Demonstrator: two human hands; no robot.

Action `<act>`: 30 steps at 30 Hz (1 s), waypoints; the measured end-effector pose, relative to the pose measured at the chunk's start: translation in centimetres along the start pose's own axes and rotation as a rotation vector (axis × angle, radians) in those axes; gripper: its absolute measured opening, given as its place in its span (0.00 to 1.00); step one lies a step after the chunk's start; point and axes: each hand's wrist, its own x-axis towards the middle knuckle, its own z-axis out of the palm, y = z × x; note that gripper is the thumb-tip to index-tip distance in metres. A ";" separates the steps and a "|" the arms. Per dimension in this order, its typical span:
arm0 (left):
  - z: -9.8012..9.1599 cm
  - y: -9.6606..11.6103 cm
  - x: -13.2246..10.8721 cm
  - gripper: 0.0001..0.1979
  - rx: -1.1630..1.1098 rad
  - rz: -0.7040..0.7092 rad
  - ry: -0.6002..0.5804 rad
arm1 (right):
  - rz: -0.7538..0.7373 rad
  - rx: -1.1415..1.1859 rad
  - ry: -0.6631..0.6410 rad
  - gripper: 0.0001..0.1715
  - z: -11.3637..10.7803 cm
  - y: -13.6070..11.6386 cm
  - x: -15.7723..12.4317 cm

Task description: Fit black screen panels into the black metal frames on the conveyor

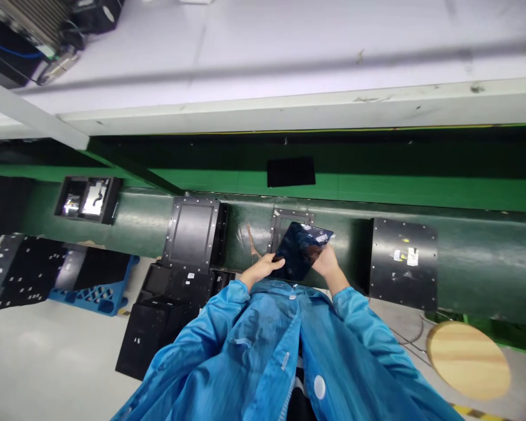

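Observation:
I hold a dark glossy flat panel (300,248) tilted in front of my chest, just above a black frame fixture (284,219) on the green conveyor (377,187). My left hand (263,269) grips the panel's lower left edge, thumb on top. At the panel's right side, my right hand (326,260) closes its fingers on the edge. Both arms wear blue coat sleeves.
Black fixtures ride the belt: one at left (193,234), one at right (403,263), an open one farther left (87,199). Black trays (158,327) are stacked on the floor, beside a blue pallet (100,292). A round wooden stool (469,359) stands at right.

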 end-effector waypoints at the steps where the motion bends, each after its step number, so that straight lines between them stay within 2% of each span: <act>1: -0.4 -0.6 0.8 0.37 -0.041 -0.019 0.031 | 0.013 0.004 -0.012 0.39 0.0 -0.6 0.7; 4: -1.2 -1.6 3.2 0.33 -0.160 -0.049 0.070 | 0.039 0.015 -0.036 0.45 0.0 -1.3 2.8; 7: -1.4 -1.4 5.5 0.26 -0.120 -0.056 0.133 | 0.029 -0.055 0.006 0.37 0.6 -0.7 5.2; 9: -1.3 -1.0 6.4 0.21 0.080 -0.088 0.246 | 0.020 -0.114 0.081 0.31 1.1 -0.1 6.8; 12: -1.4 -0.5 6.9 0.19 0.546 -0.182 0.401 | -0.006 -0.154 0.190 0.27 1.2 0.8 8.5; 15: -1.9 -0.7 6.6 0.19 0.833 -0.237 0.432 | -0.031 -0.171 0.232 0.25 0.7 1.5 9.3; 20: -2.8 -1.6 6.1 0.14 0.878 -0.199 0.418 | -0.126 -0.356 0.298 0.22 1.0 2.2 9.4; 22: -3.0 -1.8 6.2 0.12 0.880 -0.196 0.407 | -0.183 -0.532 0.398 0.23 1.7 2.5 9.0; 25: -3.4 -1.7 6.2 0.12 0.890 -0.241 0.404 | -0.294 -0.867 0.544 0.31 2.3 2.9 7.7; 28: -3.9 -1.7 5.9 0.16 0.924 -0.284 0.406 | -0.445 -1.106 0.564 0.38 1.3 3.4 5.5; 30: -4.1 -1.9 5.4 0.20 0.969 -0.307 0.382 | -0.434 -1.224 0.536 0.36 -0.2 3.9 3.7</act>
